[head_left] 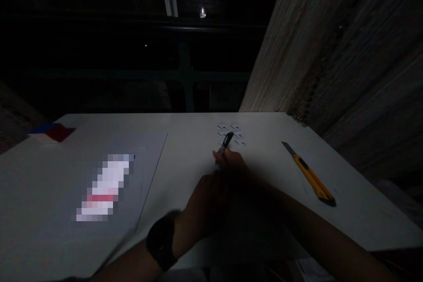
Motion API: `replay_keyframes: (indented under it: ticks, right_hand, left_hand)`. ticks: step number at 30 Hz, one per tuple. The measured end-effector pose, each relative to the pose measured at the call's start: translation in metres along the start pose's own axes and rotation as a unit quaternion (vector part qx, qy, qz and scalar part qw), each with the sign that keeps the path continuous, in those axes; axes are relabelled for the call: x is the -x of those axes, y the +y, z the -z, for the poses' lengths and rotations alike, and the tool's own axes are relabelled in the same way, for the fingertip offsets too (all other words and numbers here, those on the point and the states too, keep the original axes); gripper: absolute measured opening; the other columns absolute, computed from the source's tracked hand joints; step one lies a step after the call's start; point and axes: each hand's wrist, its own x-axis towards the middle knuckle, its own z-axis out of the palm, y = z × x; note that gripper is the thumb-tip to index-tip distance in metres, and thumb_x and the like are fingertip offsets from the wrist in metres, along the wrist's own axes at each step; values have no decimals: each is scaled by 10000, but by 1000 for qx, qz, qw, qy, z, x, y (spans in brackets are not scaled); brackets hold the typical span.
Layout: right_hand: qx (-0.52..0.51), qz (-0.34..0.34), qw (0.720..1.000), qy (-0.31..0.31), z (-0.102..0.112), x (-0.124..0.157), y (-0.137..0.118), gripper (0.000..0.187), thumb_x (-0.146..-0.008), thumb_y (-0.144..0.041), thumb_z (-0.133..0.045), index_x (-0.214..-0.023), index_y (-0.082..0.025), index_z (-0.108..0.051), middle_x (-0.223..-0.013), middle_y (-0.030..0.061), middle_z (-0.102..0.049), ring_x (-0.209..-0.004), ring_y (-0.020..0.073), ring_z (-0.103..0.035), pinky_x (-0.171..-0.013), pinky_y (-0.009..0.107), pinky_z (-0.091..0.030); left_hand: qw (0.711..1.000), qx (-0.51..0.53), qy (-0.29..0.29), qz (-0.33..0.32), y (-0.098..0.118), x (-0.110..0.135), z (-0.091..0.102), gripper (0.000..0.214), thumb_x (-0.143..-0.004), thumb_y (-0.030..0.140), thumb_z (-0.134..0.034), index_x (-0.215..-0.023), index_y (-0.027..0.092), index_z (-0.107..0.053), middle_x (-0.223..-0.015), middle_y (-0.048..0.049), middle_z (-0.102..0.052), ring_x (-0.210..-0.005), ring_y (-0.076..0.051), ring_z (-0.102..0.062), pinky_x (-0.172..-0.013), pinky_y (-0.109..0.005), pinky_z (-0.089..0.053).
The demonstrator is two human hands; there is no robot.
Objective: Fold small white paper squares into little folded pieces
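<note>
Near the middle of the white table, my right hand point(234, 163) is closed round a dark pen point(227, 140), which leans with its upper end pointing away from me. My left hand point(209, 196), with a black watch point(161, 242) on its wrist, lies close against the right one. Shadow covers its fingers, so I cannot tell what they do. Just beyond the pen, several small pale cut-out pieces point(236, 128) with dark edges lie in rows on the tabletop. Where the pen's lower end rests is hidden by my hands.
A yellow utility knife point(313, 178), blade out, lies to the right. On the left are paper sheets point(150, 176) with a blurred-out, lit patch point(105, 185). A blue, red and white block point(53, 133) stands at the far left. A curtain point(274, 53) hangs behind the table's right side.
</note>
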Motion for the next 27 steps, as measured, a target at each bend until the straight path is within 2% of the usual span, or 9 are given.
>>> replay_keyframes:
  ticks: [4,10,27]
  right_hand:
    - [-40,-21,999,24,4,1,0,228,-866,-357,-398,-716,-194,-453,-635,16,-607,-563,119,-574,-546,212,-387]
    - [-30,-26,997,59,3,2,3,241,-860,-386,-384,-711,-203,-433,-594,14,-594,-534,128,-584,-494,205,-374]
    - [46,-26,998,44,1,1,2,237,-862,-370,-379,-723,-195,-457,-600,26,-601,-517,129,-565,-489,217,-348]
  left_hand:
    - [1000,9,-5,4,0,-1,2,305,-800,153,-414,-1100,125,-464,-1027,-150,-554,-955,-266,-518,-757,-455,-439]
    - [1000,16,-9,5,0,-2,3,344,-795,138,-424,-1137,141,-454,-1034,-134,-547,-954,-262,-508,-748,-438,-439]
    - [1000,5,-2,10,0,0,1,308,-805,143,-399,-1104,135,-471,-1021,-137,-560,-952,-264,-514,-760,-444,-436]
